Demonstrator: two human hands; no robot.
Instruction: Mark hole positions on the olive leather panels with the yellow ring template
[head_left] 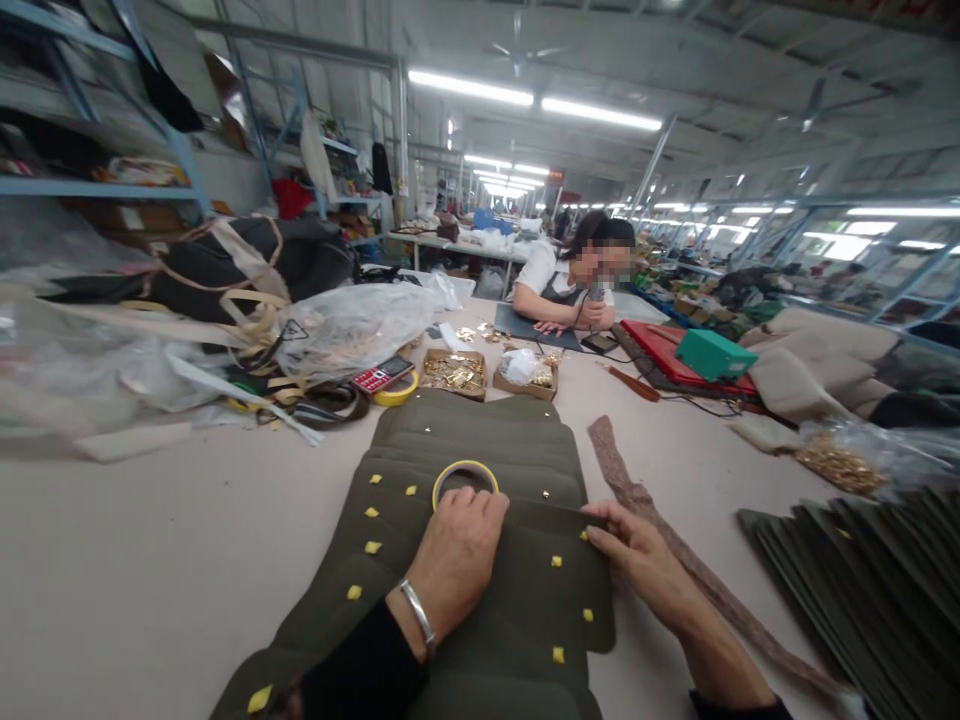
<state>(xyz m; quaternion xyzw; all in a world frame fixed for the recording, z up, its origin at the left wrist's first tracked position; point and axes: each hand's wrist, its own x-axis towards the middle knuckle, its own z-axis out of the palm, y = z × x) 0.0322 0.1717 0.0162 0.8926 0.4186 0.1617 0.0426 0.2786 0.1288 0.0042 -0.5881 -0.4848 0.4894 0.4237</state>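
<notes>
Overlapping dark olive-green fabric panels [517, 580] are laid out before me, dotted with small yellow tape pieces [373, 547]. My left hand [459, 550], a silver bangle at its wrist, has its fingers curled over the near rim of a roll of yellow tape [448, 477]. The fingertips are hidden from view. My right hand [637, 555] pinches the upper right corner of the nearest panel, thumb beside a yellow piece. Small metal studs [546, 494] show on the panels farther back.
Two boxes of gold-coloured hardware [454, 373] stand beyond the panels. A brown strip [675, 545] runs along the right, and a stack of green panels [862, 590] lies past it. Plastic bags and straps [337, 330] crowd the left. A co-worker [559, 280] leans on the far side.
</notes>
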